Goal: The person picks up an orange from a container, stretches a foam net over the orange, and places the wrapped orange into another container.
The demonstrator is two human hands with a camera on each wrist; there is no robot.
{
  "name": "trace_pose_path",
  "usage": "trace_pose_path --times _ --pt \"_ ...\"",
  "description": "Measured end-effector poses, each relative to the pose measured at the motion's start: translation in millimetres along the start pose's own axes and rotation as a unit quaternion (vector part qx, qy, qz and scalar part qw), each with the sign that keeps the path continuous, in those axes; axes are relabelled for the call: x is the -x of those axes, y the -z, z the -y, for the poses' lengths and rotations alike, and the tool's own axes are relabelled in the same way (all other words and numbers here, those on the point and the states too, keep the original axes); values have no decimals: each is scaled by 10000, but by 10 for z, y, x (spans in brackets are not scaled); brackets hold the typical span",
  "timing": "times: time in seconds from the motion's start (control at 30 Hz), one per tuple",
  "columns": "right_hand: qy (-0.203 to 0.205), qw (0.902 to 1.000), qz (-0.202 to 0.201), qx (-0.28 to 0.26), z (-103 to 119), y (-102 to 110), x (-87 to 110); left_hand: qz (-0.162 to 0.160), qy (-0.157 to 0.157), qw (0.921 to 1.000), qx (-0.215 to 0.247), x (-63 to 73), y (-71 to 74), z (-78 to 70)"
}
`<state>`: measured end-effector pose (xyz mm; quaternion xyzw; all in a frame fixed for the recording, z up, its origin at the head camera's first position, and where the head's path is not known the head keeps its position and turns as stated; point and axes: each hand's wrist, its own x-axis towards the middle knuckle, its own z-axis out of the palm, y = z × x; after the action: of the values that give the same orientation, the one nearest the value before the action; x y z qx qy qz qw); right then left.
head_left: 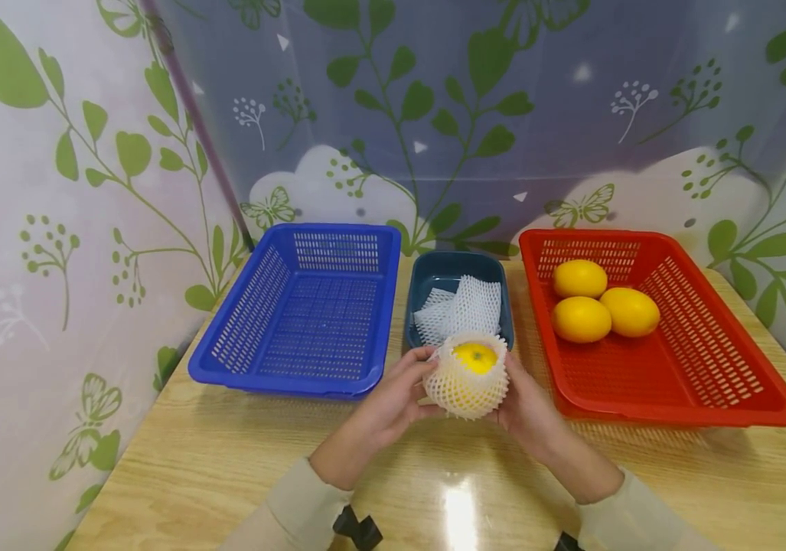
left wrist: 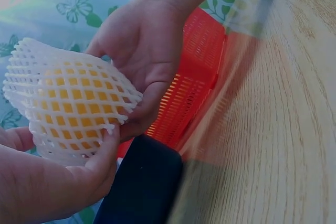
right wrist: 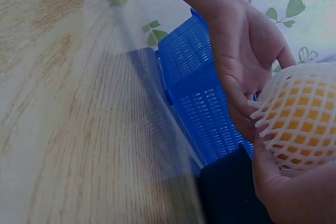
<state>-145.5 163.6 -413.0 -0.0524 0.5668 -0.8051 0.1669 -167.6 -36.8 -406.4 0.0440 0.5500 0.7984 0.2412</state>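
A round yellow fruit (head_left: 478, 357) sits in a white foam net sleeve (head_left: 470, 394), its top showing through the sleeve's opening in the head view. My left hand (head_left: 393, 398) grips the sleeved fruit from the left, and my right hand (head_left: 529, 409) holds it from the right. Through the mesh, the left wrist view shows the yellow skin, with my left fingers (left wrist: 102, 156) curled along the underside. In the right wrist view my right hand (right wrist: 294, 192) supports the sleeve from below. Both hands are just in front of a dark teal bin (head_left: 458, 260).
Crumpled white foam nets (head_left: 464, 306) lie in the teal bin. A blue basket (head_left: 379, 306) with a bare slatted bottom stands to the left. On the right, a red basket (head_left: 640, 383) contains three yellow fruits (head_left: 582, 319). A patterned curtain (head_left: 393, 115) borders the wooden table (head_left: 227, 474).
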Motion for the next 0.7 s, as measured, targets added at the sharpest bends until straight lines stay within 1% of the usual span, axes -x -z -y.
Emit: trace_pose_path --times 0.17,0.37,0.7 --pt "42 9996 -110 -269 -27 -2 -1 131 16 9999 98 9 14 -11" --pt "123 9975 108 -690 -30 14 -6 207 -18 9997 104 7 17 -18" --pt "86 9972 -19 -739 -50 12 -3 186 -25 9998 87 4 18 -4"
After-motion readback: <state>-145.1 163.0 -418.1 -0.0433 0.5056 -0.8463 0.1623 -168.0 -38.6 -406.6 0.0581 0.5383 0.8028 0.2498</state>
